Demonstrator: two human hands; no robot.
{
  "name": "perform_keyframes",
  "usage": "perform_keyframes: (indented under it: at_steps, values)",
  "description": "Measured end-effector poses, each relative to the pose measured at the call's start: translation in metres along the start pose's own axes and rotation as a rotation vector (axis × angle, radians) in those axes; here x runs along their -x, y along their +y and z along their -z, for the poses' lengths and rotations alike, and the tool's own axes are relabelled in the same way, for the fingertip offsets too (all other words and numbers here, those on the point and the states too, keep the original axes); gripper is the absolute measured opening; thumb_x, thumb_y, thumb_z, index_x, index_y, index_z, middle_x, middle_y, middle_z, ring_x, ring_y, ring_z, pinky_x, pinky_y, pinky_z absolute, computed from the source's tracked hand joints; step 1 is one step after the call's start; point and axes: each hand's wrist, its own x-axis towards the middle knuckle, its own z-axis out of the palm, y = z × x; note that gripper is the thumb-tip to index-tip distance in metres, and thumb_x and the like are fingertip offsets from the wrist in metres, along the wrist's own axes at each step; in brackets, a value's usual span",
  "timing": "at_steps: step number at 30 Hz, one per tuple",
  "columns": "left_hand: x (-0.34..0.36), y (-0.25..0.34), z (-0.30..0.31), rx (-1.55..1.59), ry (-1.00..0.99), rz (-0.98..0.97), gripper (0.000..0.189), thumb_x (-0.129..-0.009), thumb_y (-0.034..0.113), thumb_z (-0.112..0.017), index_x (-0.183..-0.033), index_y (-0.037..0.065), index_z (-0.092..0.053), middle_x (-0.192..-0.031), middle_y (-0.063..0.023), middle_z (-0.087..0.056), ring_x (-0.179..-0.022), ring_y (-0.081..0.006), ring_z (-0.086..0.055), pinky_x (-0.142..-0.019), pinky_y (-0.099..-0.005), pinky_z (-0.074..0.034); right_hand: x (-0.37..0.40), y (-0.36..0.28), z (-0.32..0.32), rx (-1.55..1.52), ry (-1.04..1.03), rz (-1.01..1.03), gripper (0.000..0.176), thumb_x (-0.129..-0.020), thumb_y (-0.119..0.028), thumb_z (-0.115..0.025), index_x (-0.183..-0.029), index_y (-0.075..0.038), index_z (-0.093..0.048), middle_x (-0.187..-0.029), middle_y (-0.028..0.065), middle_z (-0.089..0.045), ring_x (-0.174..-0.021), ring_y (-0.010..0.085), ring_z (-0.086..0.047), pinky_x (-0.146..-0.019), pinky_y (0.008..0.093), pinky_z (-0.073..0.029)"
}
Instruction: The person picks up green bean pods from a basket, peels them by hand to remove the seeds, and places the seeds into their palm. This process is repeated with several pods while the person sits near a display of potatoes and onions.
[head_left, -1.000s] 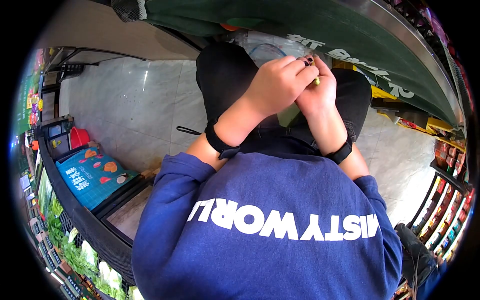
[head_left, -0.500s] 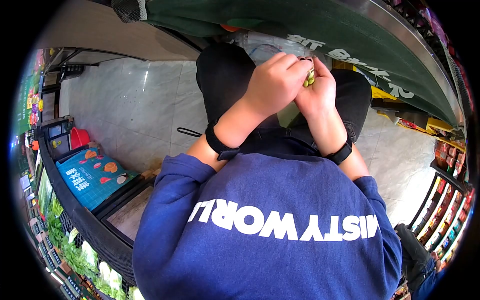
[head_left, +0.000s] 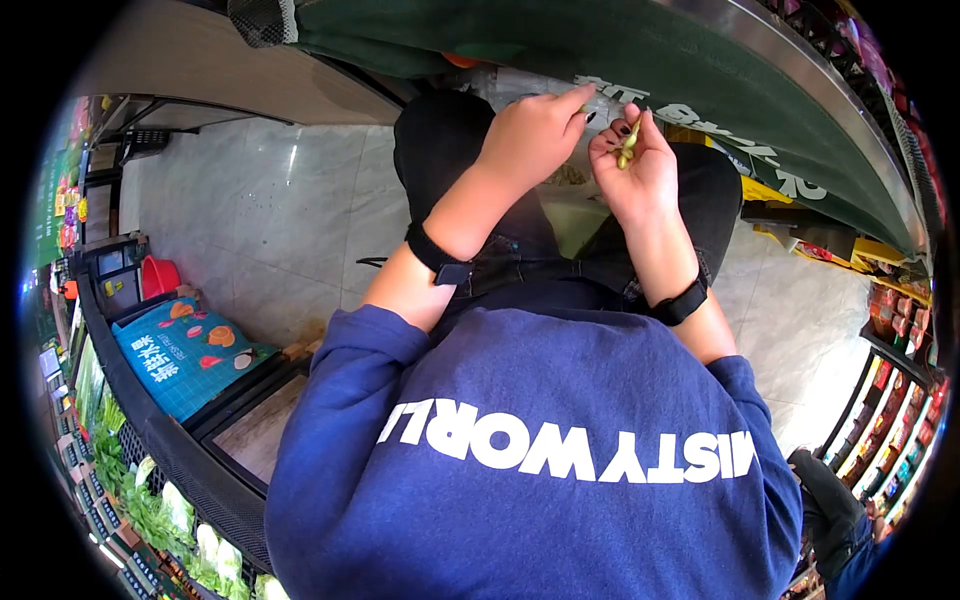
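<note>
My left hand (head_left: pixel 535 130) is raised above my lap, back of the hand up. Its thumb and fingertips are pinched together, and a tiny greenish bit at the tips is too small to name. Beside it, apart by a small gap, my right hand (head_left: pixel 636 165) is turned palm up with fingers curled. It holds a few slim yellow-green bean pods (head_left: pixel 628 150) between thumb and fingers. Below the hands, between my dark-trousered legs, something pale green (head_left: pixel 575 228) shows in part. Clear plastic (head_left: pixel 515 82) lies beyond my hands, partly hidden.
A dark green cloth (head_left: pixel 480 30) with white lettering hangs from a metal-edged stand ahead. Left are a blue printed box (head_left: pixel 185 355), a red basin (head_left: pixel 160 276) and vegetables (head_left: pixel 150 510) on a rack. Packaged goods (head_left: pixel 885 410) fill shelves at right, with another person's leg (head_left: pixel 835 510) nearby.
My hands have come apart; they were together over the pods. The left hand has moved slightly left and away, while the right hand has tipped its fingers upward, keeping the pods.
</note>
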Motion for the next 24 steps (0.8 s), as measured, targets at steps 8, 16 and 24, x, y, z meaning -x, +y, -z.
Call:
perform_keyframes:
  at_steps: [8, 16, 24]
  values:
    - [-0.003, 0.007, 0.000, 0.168, 0.064, -0.217, 0.035, -0.067, 0.002, -0.059, -0.101, 0.010, -0.060, -0.092, -0.0087, -0.058, -0.086, -0.0254, -0.056, -0.074, -0.0323, -0.046, -0.005, -0.010, 0.014, 0.069, -0.140, -0.192, 0.021, -0.089, -0.022, -0.042, -0.089, -0.005, -0.053, -0.063, -0.0013, -0.040, -0.050, 0.0078, -0.031, -0.042, 0.0201, -0.025]
    - [-0.001, 0.004, 0.008, -0.046, 0.082, -0.543, 0.027, -0.062, 0.007, -0.063, -0.089, 0.010, -0.062, -0.087, -0.0026, -0.059, -0.085, -0.0209, -0.055, -0.078, -0.0338, -0.042, 0.016, 0.011, -0.011, 0.378, 0.158, -0.229, 0.019, -0.086, -0.020, -0.036, -0.076, -0.014, -0.052, -0.064, -0.0034, -0.047, -0.053, 0.0069, -0.037, -0.046, 0.0203, -0.028]
    - [0.001, 0.008, 0.019, -0.103, 0.116, -0.704, 0.026, -0.060, 0.007, -0.060, -0.086, 0.006, -0.062, -0.083, -0.0056, -0.059, -0.075, -0.0212, -0.057, -0.068, -0.0318, -0.046, 0.010, 0.005, 0.012, 0.263, -0.248, -0.463, 0.022, -0.087, -0.023, -0.035, -0.084, -0.011, -0.053, -0.077, 0.0003, -0.055, -0.067, 0.0115, -0.052, -0.056, 0.0244, -0.041]
